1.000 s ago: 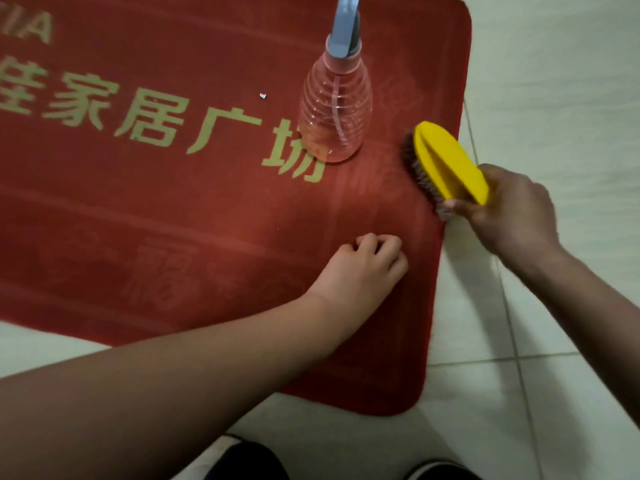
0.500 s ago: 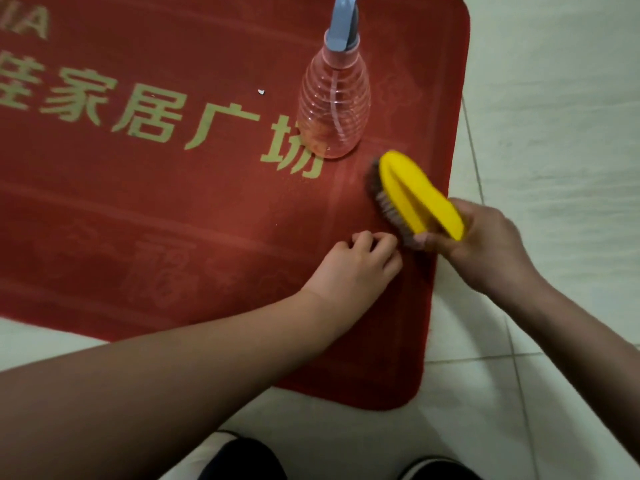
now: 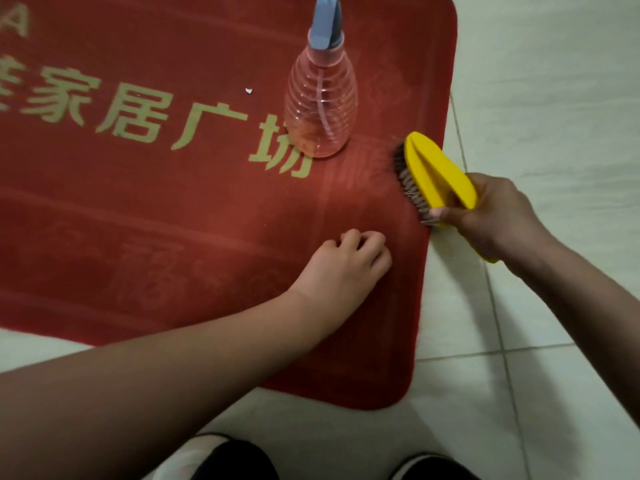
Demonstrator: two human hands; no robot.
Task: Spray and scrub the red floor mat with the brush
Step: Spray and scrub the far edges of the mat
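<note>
At mat [image 3: 173, 220] edge, brush [image 3: 436, 171] was gripped by right hand [image 3: 498, 216]; left hand [image 3: 346, 265] was rested alongside, fingers curled, empty. Nearby spray bottle [image 3: 320, 98] could be toppled by a wide stroke.

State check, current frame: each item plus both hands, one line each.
red floor mat: flat on the tiles.
clear plastic spray bottle: upright on the mat, untouched.
yellow plastic scrub brush: tilted, bristles at the mat's right edge.
right hand: grips the brush.
left hand: fingers curled, resting on the mat, empty.
</note>
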